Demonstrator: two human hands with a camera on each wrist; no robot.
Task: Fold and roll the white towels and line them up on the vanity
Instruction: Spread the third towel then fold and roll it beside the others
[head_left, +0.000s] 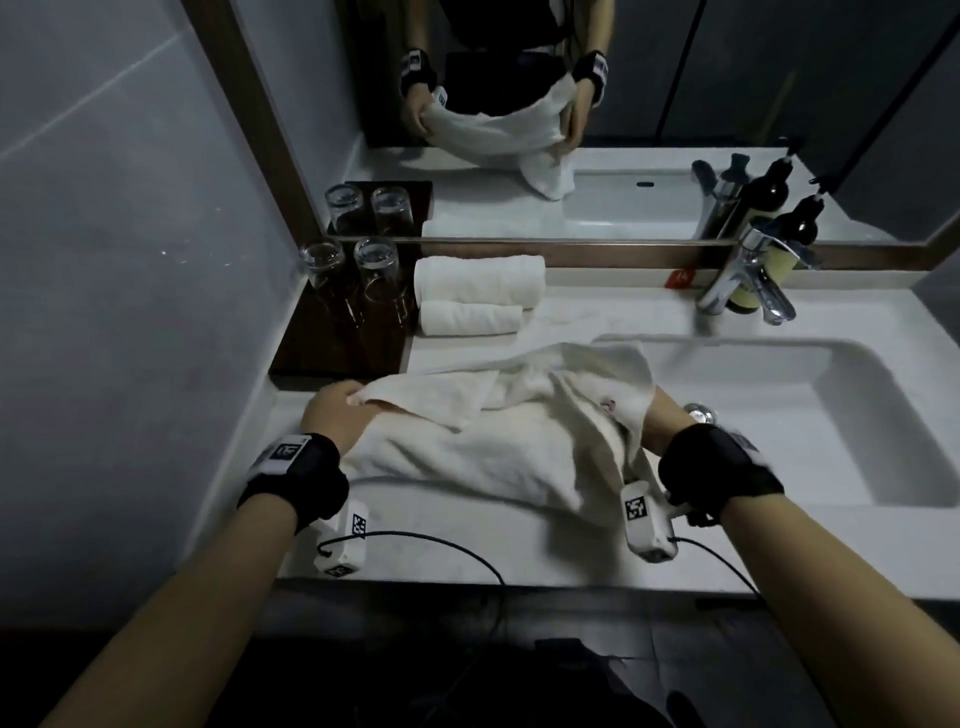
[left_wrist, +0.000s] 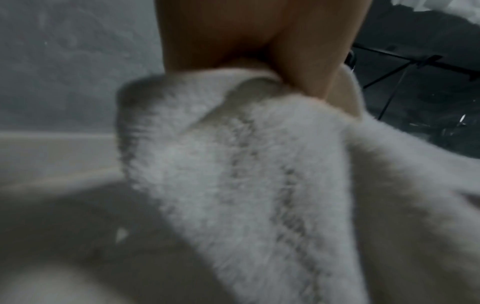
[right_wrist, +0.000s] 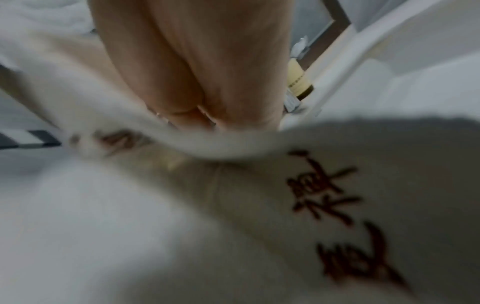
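Observation:
A loose white towel (head_left: 483, 441) hangs rumpled between my hands over the vanity's (head_left: 415, 551) front edge. My left hand (head_left: 332, 410) pinches its left corner; in the left wrist view thumb and finger clamp the towel (left_wrist: 233, 164) edge. My right hand (head_left: 660, 426) grips the right end, mostly hidden under cloth. The right wrist view shows the towel (right_wrist: 233, 205) with dark red embroidered characters (right_wrist: 335, 203) below my fingers (right_wrist: 197, 86). Two rolled white towels, a large roll (head_left: 480, 278) and a small roll (head_left: 470, 318), lie side by side at the back by the mirror.
A dark tray (head_left: 337, 338) with two upturned glasses (head_left: 353, 270) stands at the back left. The sink basin (head_left: 779, 415) lies to the right, with a chrome tap (head_left: 748, 270) and a soap bottle (head_left: 779, 249) behind it. A mirror (head_left: 519, 130) runs along the back wall.

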